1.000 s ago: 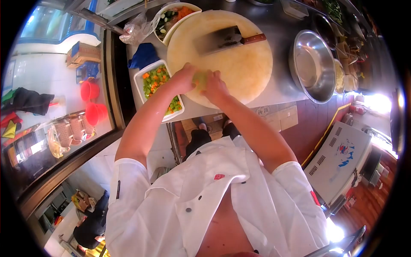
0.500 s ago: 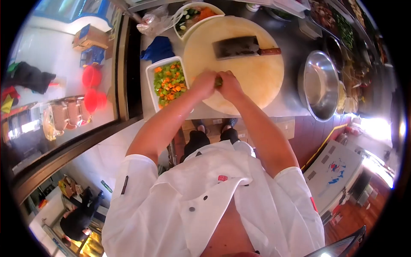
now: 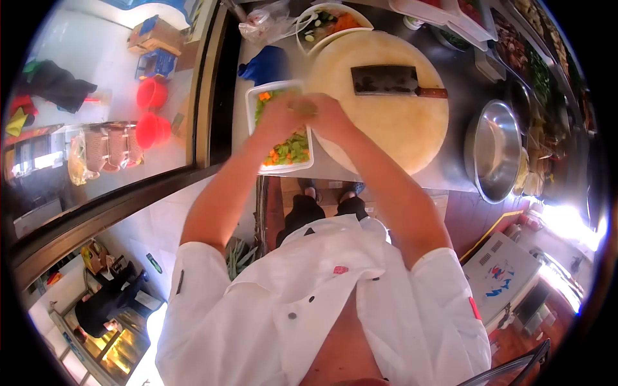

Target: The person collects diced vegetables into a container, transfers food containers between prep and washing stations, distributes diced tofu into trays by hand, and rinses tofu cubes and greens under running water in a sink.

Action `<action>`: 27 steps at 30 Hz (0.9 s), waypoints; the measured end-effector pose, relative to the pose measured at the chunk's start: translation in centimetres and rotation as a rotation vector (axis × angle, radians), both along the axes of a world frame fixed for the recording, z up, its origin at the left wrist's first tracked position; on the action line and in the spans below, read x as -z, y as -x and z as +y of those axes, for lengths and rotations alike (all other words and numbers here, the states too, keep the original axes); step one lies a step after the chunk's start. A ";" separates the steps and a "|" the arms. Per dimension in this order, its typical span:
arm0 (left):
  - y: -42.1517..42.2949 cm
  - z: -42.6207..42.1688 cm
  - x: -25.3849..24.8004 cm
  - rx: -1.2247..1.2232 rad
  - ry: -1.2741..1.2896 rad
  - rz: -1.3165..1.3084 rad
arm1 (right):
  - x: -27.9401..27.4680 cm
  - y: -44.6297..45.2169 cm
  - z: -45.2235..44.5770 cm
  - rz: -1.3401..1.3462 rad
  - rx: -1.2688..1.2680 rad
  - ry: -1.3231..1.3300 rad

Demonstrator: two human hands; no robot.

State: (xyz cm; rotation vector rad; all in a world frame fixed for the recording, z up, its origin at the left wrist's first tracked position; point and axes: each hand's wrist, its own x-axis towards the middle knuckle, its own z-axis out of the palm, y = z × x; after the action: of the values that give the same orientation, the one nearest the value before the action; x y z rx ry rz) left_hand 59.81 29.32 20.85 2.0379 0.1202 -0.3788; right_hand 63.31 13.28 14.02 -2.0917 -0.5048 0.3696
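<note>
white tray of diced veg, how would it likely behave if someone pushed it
The white tray looks stiff-walled, so it should hold its shape. Sitting broad and low, it would probably slide before tipping. The loose diced vegetables might shift with a jolt.

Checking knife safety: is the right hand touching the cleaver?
Apart: the head view shows bare cutting board between the right hand and the cleaver.

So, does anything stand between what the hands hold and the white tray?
Nothing visible does: the left hand is over the tray, the right hand by its edge, with blurred greenish stuff between them. The cleaver lies clear of that path, on the board.
</note>
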 end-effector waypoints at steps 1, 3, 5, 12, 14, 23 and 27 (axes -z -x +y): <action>-0.3 2.7 2.8 0.033 -0.133 -0.085 | 0.3 -0.3 1.3 0.008 -0.055 -0.009; -0.3 5.6 5.3 0.062 -0.368 -0.129 | 1.6 -0.3 2.2 -0.040 -0.064 -0.021; 0.0 6.3 4.6 0.057 -0.572 -0.054 | 1.7 -0.3 1.6 -0.029 -0.024 -0.065; 0.0 -1.2 8.4 0.364 -0.606 -0.459 | -0.1 2.9 -10.0 0.169 0.150 0.319; -1.0 -3.0 9.1 0.433 -0.657 -0.504 | 1.1 4.2 -10.3 0.096 0.126 0.336; -1.9 -3.4 6.3 0.504 -0.786 -0.374 | 2.3 5.8 -7.9 0.007 0.188 0.421; -1.1 0.1 4.4 0.348 -0.786 -0.243 | 2.5 5.0 -8.3 0.015 0.171 0.436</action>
State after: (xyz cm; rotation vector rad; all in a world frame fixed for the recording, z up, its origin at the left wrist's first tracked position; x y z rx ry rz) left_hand 60.90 29.45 16.40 2.8771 -0.2855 -0.3193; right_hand 58.31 4.98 11.53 -2.5287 -0.2459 0.4237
